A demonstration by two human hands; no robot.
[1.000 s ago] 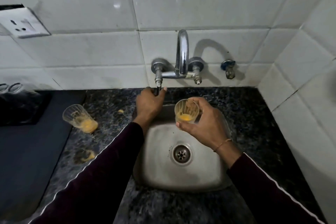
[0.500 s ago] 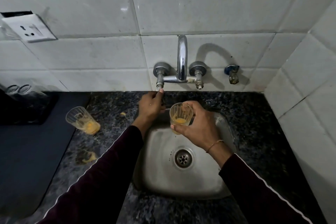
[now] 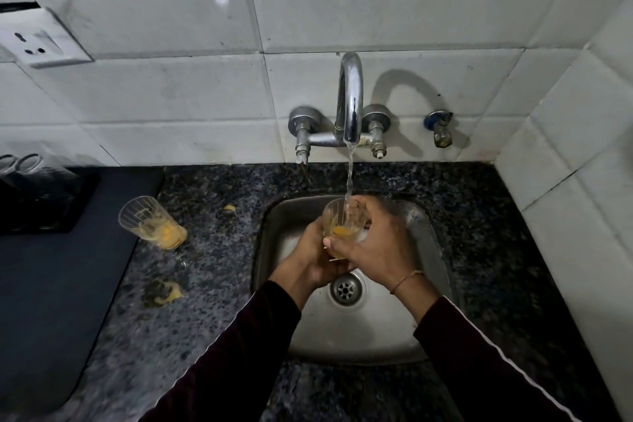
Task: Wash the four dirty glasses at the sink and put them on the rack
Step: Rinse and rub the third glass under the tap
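Over the steel sink (image 3: 424, 325), both hands hold a ribbed glass (image 3: 342, 221) with orange residue at its bottom. My right hand (image 3: 380, 243) wraps its right side and my left hand (image 3: 313, 257) cups it from the left and below. Water runs from the chrome tap (image 3: 350, 103) straight into the glass. A second dirty glass (image 3: 150, 221), also with orange residue, stands on the dark granite counter to the left of the sink. At the far left, a black rack (image 3: 44, 202) holds two upturned clear glasses (image 3: 20, 163), dimly seen.
A dark mat (image 3: 51, 301) covers the counter on the left under the rack. Orange spills (image 3: 164, 293) lie on the granite counter (image 3: 212, 250) near the sink. White tiled walls stand behind and to the right. A wall socket (image 3: 37, 41) and a small side valve (image 3: 440, 128) are on the wall.
My left hand left the tap's left handle and came down onto the glass. Water now runs from the spout. The glass has moved under the stream.
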